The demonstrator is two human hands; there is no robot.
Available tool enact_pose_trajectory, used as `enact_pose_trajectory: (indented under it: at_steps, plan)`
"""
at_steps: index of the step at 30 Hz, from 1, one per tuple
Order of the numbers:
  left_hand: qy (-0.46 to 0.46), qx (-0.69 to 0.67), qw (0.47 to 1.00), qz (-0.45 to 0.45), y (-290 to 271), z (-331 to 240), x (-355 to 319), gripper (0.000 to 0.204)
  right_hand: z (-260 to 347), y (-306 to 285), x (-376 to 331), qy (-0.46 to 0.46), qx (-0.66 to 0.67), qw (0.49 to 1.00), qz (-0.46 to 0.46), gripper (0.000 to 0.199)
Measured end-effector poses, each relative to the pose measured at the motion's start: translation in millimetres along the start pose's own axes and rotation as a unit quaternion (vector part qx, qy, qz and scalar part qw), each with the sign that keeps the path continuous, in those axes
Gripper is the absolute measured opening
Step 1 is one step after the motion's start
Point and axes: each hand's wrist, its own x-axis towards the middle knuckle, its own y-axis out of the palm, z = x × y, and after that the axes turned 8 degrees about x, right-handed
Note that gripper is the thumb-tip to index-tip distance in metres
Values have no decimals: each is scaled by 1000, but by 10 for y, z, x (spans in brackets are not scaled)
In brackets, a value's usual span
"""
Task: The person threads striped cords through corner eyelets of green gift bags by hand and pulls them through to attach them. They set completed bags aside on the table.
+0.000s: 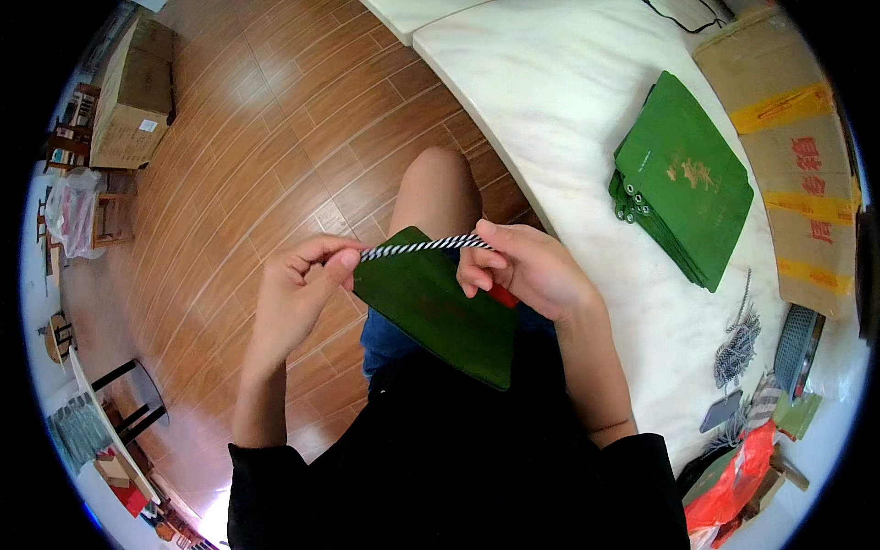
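Note:
A black-and-white striped cord (422,247) is stretched nearly level above my lap. My left hand (307,284) pinches its left end between thumb and fingers. At its right end, my right hand (527,266) is closed on it with thumb and index finger, the other fingers curled. Just below the cord a flat green bag (440,312) lies tilted across my lap; how the cord joins it is hidden. Something small and red (502,295) shows under my right fingers. On the table to the right lies a stack of green bags (687,174) with metal eyelets along one edge.
The white marble-look table (550,110) runs along my right side. On it are a heap of striped cords (737,353), a phone (721,411), a red plastic bag (733,486) and a taped cardboard box (779,165). Another carton (137,92) stands far left on the wood-look floor (257,165).

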Motion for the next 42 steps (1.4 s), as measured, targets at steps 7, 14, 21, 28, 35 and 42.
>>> enact_pose_trajectory:
  at_steps: [7,14,21,28,35,42]
  plan:
    - [-78,-10,997,8,-2,220,-272,17,-257,-118,22,-5,-44,997,-59,46]
    - [-92,-43,995,17,56,243,-329,16,-362,-54,68,-104,-190,971,-101,35]
    - [-59,-10,996,58,129,71,-329,23,-502,325,119,-247,-492,834,-33,22]
    - [-4,20,999,42,159,43,-343,24,-613,336,126,-200,-388,897,-64,8]
    - [26,32,999,2,175,27,-349,18,-627,355,123,-198,-398,892,-78,9]
    - [10,23,1000,-16,165,31,-372,21,-590,370,115,-153,-342,925,-65,11]
